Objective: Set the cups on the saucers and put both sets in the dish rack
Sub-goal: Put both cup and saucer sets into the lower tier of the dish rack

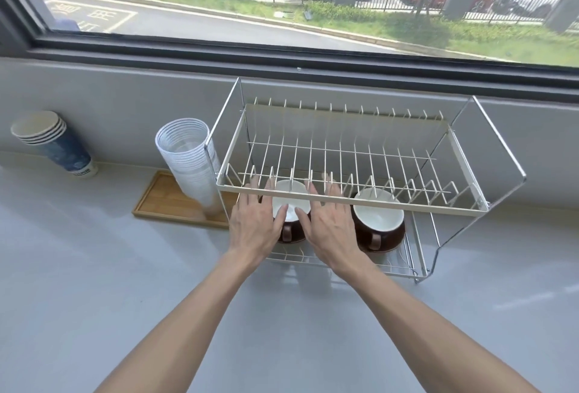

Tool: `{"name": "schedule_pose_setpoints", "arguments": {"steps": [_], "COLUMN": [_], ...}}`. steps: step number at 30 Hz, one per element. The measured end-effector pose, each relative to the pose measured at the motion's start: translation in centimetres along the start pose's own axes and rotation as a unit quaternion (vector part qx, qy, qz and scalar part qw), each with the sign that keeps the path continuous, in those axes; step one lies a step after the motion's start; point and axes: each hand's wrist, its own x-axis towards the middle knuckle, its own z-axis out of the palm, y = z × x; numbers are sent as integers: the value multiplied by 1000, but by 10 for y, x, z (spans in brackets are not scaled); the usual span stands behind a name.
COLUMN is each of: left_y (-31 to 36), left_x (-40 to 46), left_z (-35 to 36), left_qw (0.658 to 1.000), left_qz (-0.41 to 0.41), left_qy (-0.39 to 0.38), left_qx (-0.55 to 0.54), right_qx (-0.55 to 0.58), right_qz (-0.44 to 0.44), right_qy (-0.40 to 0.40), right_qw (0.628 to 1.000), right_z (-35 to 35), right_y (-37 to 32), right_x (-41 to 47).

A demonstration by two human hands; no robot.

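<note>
Hands: left hand (255,223) and right hand (329,223) spread flat, holding nothing, flanking left brown ceramic cup with white inside (289,204) on lower shelf of white wire dish rack (344,201). Right brown cup (380,220) beside it, same shelf. Risk: knuckles catch upper tier's front bar, or brush cup and tip it. Hidden: saucers mostly under cups; fingertips behind bar; left cup's seating unclear.

Bright daylight from the window (282,1); edges bowed, fingertips slightly blurred
</note>
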Motion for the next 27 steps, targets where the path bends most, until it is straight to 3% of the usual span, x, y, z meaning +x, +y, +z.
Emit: {"name": "schedule_pose_setpoints", "arguments": {"steps": [7, 11, 18, 27], "left_y": [1, 1, 3, 6], "left_x": [3, 11, 8, 4], "left_z": [29, 33, 29, 24], "left_qw": [987, 953, 954, 949], "left_qz": [-76, -167, -156, -133], "left_qy": [-17, -45, -52, -77], "left_qx": [-140, -249, -252, -276], "right_qx": [166, 285, 332, 295], "right_qz": [104, 136, 142, 153], "right_qy": [-127, -76, -62, -84], "right_qw": [972, 946, 931, 939], "right_z": [27, 28, 20, 12], "right_y": [-2, -5, -4, -1], "right_x": [8, 11, 15, 7]}}
